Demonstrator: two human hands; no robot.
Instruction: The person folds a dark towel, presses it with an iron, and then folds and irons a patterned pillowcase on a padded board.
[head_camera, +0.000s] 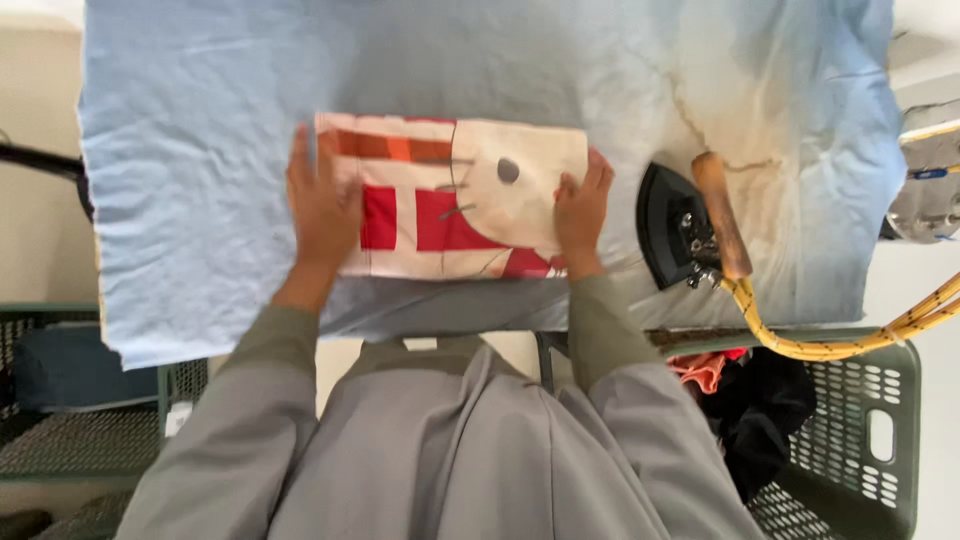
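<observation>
Nearest the camera, grey sleeves reach out over the near edge of the worktop (200, 300), which is covered with a pale blue cloth. Below that edge, on the right, a green plastic basket (860, 440) holds dark and red clothes (745, 395).

In the middle of the worktop, a little toward the near edge, lies a folded cloth (450, 200) in cream, red and orange. The left hand (322, 205) lies flat on its left end, fingers spread and pointing away — no closed grip, just the palm pressing down. The right hand (580, 212) rests at its right end, fingers laid along the edge; whether the fingertips pinch the edge or only press on it, I cannot tell.

The step in hand looks like flattening and squaring up the folded piece. The next move would call for keeping both ends level so the layers do not slip apart.

Just right of the right hand, a black iron (685, 225) with a wooden handle sits on a browned, scorched patch of the blue cloth, its braided yellow cord (840, 345) trailing off the near right edge.
</observation>
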